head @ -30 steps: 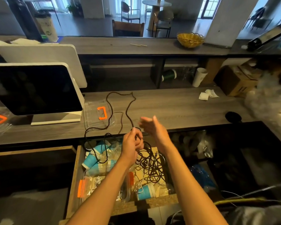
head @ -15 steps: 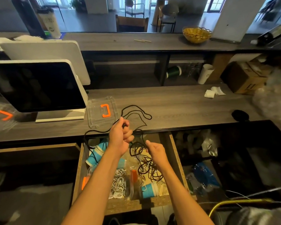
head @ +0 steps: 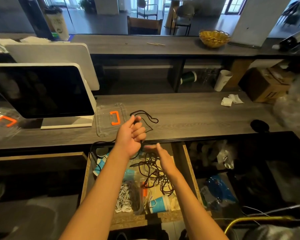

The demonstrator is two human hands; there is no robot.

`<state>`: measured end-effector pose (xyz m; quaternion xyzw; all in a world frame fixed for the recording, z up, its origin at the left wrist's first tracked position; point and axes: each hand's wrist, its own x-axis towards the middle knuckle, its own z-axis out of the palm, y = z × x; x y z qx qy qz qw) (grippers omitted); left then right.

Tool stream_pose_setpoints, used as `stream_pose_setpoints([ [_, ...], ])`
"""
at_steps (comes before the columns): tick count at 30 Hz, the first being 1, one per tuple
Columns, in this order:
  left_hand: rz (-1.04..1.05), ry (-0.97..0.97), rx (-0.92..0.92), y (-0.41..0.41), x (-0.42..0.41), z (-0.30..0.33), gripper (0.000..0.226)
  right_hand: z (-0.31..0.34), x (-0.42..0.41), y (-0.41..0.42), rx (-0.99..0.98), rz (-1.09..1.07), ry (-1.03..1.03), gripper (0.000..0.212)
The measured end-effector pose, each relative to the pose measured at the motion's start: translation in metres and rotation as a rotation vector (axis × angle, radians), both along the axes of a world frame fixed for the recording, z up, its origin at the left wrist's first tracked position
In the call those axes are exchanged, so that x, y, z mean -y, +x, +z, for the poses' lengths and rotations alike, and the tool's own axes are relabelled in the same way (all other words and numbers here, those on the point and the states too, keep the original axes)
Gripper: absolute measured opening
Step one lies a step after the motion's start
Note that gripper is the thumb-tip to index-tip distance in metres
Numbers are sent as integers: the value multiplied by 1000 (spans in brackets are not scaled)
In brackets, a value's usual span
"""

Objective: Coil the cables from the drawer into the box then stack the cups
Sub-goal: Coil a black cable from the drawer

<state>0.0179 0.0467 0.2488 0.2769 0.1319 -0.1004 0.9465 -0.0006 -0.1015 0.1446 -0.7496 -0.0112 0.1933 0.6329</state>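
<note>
My left hand (head: 131, 135) grips a black cable (head: 151, 121) at the counter's front edge, fingers curled round it. A loop of that cable lies on the counter; the rest hangs into the open drawer (head: 190, 168) as a tangle (head: 156, 174). My right hand (head: 160, 155) is blurred, fingers straight, just below the left hand and over the tangle. In the drawer lie blue paper cups (head: 158, 204), one at the left (head: 100, 166), and a clear box with white cables (head: 126, 198).
A clear lid with an orange handle (head: 110, 118) lies on the counter beside a white screen (head: 42, 92). Another orange-handled clear box (head: 4, 120) sits far left. Crumpled paper (head: 231, 100), a black round thing (head: 259, 125) and a cardboard box (head: 265, 85) are to the right.
My left hand has lifted higher over the counter edge with the cable. My right hand let go of the strand it pinched and rose with straight fingers toward the left hand.
</note>
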Motion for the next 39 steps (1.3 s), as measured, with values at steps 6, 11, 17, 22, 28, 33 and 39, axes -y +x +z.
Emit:
stream_pose_setpoints([
  [6, 147, 197, -10, 17, 8, 5, 31, 14, -8, -6, 7, -82, 209, 35],
  [11, -216, 835, 112, -9, 23, -34, 51, 63, -9, 3, 36, -188, 542, 36],
  [17, -571, 927, 166, -42, 20, -80, 36, 99, 3, 32, 65, -410, 697, 40],
  [22, -271, 1027, -76, -44, -5, -92, 44, 93, 22, 39, -16, -594, 540, 37],
  [28, -128, 1250, -51, -28, -18, -75, 30, 63, 11, 30, -191, -697, -58, 34],
  [33, -269, 1113, 89, -29, -17, -58, 19, 70, -13, 10, -42, -521, -303, 46],
  [39, -471, 1136, 265, -36, -22, -35, 24, 79, -16, 5, 422, -279, -163, 29],
])
